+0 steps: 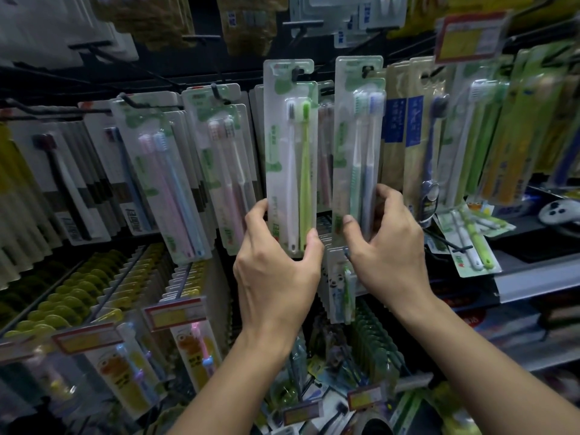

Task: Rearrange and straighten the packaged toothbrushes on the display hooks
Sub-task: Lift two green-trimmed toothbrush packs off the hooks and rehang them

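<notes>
Retail peg wall, dim light, stock dense on all rows. Left hand (276, 265) grips the lower end of a white-and-green toothbrush pack (290, 158), thumb on the right edge, fingers wrapped round the left edge. Pack stands upright, its top hang-hole at the tip of a black display hook (295, 73); cannot tell whether it is fully seated. Right hand (384, 243) pinches the bottom of a green-and-blue toothbrush pack (359, 146), thumb on the front, fingers behind the right edge. That pack is near upright w/ slight lean, top slot at a second hook (366, 70), just beside the first pack, narrow gap btwn them. To the left, a pink-and-blue pack (163, 186) hangs tilted, bottom swung right; next to it a pink-and-white pack (224, 171) also off vertical. To the right, brown card packs (405, 127) w/ blue labels, then a dark blue brush pack (431, 158). One loose white-and-green pack (470, 243) lies flat on the shelf (533, 277) at right. Price tags (174, 315) w/ red borders on lower hook ends; print too blurred to read.
</notes>
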Available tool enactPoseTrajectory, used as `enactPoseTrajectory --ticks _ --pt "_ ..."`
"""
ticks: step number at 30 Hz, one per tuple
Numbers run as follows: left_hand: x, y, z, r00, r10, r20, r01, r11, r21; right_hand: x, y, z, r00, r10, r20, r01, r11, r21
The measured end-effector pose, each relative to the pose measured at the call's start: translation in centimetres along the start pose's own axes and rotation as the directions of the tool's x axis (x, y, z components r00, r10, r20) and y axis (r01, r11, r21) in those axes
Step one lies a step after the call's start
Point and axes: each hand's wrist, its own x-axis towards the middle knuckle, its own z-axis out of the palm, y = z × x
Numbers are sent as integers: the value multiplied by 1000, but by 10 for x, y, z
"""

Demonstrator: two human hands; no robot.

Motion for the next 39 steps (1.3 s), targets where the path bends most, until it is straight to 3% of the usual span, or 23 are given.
enactPoseTrajectory --ticks 6,14,31,39 --pt "0 -1 1 999 -19 38 19 1000 17 1 2 -1 999 3 36 -1 997 -75" --pt "0 -4 6 992 85 91 -95 989 112 -2 0 -3 1000 -20 20 22 995 -100" --pt "31 -3 36 995 -30 98 14 986 164 23 -6 19 1000 15 9 -12 970 -245" --pt "42 -4 52 995 -47 89 22 964 266 40 -11 35 998 64 29 -51 947 -318"
